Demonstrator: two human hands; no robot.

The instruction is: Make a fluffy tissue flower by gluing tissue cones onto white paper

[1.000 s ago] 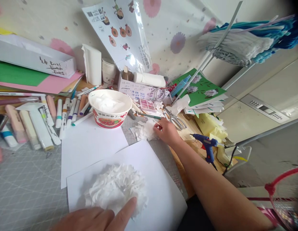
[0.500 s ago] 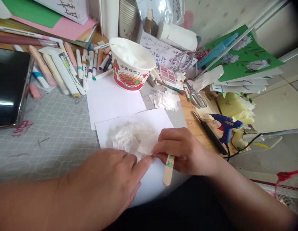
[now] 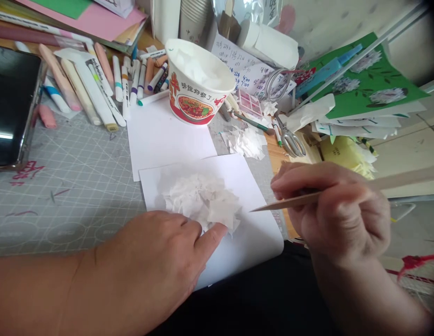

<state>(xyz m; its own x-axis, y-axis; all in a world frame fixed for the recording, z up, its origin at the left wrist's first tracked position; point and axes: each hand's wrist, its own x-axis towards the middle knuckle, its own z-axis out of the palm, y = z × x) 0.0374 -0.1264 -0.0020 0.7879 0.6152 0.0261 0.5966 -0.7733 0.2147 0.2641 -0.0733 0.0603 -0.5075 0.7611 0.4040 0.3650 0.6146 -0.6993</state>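
Observation:
My left hand (image 3: 161, 252) lies palm down at the near side of the white paper sheet (image 3: 262, 228). Its thumb is stretched out against the near edge of a heap of torn white paper pieces (image 3: 199, 196); the other fingers are bent and partly hidden. My right hand (image 3: 336, 210) is raised to the right of the heap, closed around a wooden craft stick (image 3: 294, 201). The stick is seen nearly edge-on, one end toward the heap and the other off to the right. The stick does not touch the paper.
A paper noodle bowl (image 3: 199, 88) holding white material stands behind the sheet. Markers (image 3: 94, 93) and a phone (image 3: 14, 107) lie to the left. Further right are a smaller torn-paper pile (image 3: 247, 142), scissors (image 3: 290, 137) and a green picture (image 3: 364, 79). A grey cutting mat (image 3: 80, 186) covers the table.
My right hand has lifted away from the heap, up and to the right, turning the craft stick nearly level. My left hand stays at the heap. The view has shifted slightly.

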